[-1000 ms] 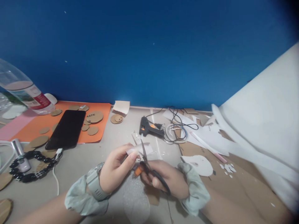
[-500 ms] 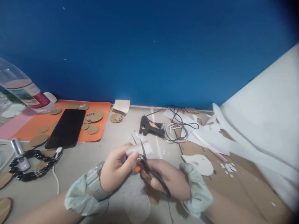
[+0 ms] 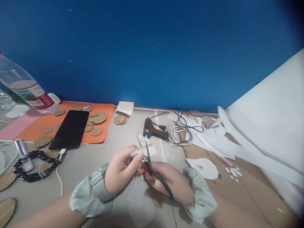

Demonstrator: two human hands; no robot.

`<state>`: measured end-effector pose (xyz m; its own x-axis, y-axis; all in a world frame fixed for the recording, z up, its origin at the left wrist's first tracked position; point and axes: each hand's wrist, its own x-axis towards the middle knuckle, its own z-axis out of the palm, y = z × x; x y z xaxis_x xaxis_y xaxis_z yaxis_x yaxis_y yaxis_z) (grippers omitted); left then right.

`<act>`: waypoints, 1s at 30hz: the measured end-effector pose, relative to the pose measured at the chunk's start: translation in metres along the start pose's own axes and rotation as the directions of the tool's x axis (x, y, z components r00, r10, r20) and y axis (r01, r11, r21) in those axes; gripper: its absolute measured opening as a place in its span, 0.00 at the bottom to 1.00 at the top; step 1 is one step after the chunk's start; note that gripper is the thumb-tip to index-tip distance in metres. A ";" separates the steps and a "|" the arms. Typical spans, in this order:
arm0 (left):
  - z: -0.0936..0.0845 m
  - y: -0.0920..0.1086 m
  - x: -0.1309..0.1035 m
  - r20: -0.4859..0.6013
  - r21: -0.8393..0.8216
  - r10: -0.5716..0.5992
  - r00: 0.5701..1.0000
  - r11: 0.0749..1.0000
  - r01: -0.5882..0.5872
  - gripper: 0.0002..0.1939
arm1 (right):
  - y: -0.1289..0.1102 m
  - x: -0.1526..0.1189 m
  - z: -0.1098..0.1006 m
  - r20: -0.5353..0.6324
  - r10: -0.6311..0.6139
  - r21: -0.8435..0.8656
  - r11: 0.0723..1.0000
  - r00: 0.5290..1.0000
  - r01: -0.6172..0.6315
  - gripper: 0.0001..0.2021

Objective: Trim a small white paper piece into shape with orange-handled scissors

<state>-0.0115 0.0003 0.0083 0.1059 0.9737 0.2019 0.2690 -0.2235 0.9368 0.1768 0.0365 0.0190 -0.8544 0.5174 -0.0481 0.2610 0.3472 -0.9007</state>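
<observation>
My left hand [image 3: 125,167] pinches a small white piece of paper [image 3: 150,150] between thumb and fingers. In my right hand [image 3: 169,179] is a pair of black-handled scissors [image 3: 161,183], its fingers closed around the grips. The blades stand apart, one on each side of the paper's near part. Something orange [image 3: 142,171] shows between the hands, mostly hidden by fingers. Beneath them lies a translucent, speckled rounded sheet [image 3: 140,204]. Just beyond the hands, a black glue gun [image 3: 155,130] rests on its side on the table.
A phone [image 3: 70,129], cardboard discs [image 3: 98,117] and an orange sheet [image 3: 108,123] lie left, with a bead bracelet [image 3: 30,179] and a bottle [image 3: 30,91]. Right are coiled cables [image 3: 180,134], a white cutout [image 3: 203,168], paper scraps [image 3: 234,172] and cardboard [image 3: 247,190].
The view has shifted slightly, so everything sits a little farther right. Both hands keep their hold on the paper and the scissors, with almost no other movement visible.
</observation>
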 end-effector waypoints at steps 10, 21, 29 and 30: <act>0.001 -0.001 0.003 -0.005 -0.033 0.003 1.000 0.999 -0.003 0.15 | 0.001 0.001 0.002 -0.014 -0.022 0.074 0.997 1.000 0.023 0.29; 0.000 -0.001 0.000 -0.025 -0.084 0.008 1.000 0.996 -0.010 0.20 | -0.001 0.001 0.002 -0.037 0.016 0.130 0.991 0.999 -0.011 0.30; 0.000 -0.001 0.001 -0.032 -0.081 -0.009 0.999 0.997 0.006 0.20 | 0.001 0.002 0.003 -0.022 -0.013 0.142 0.990 1.000 0.016 0.28; 0.001 -0.001 0.001 -0.035 -0.084 -0.011 0.999 0.996 0.008 0.20 | 0.001 0.002 0.003 -0.024 -0.012 0.146 0.989 1.000 0.015 0.28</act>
<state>-0.0112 0.0016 0.0073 0.0695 0.9771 0.2012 0.1886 -0.2109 0.9591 0.1747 0.0357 0.0164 -0.8462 0.5321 -0.0273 0.1798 0.2370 -0.9547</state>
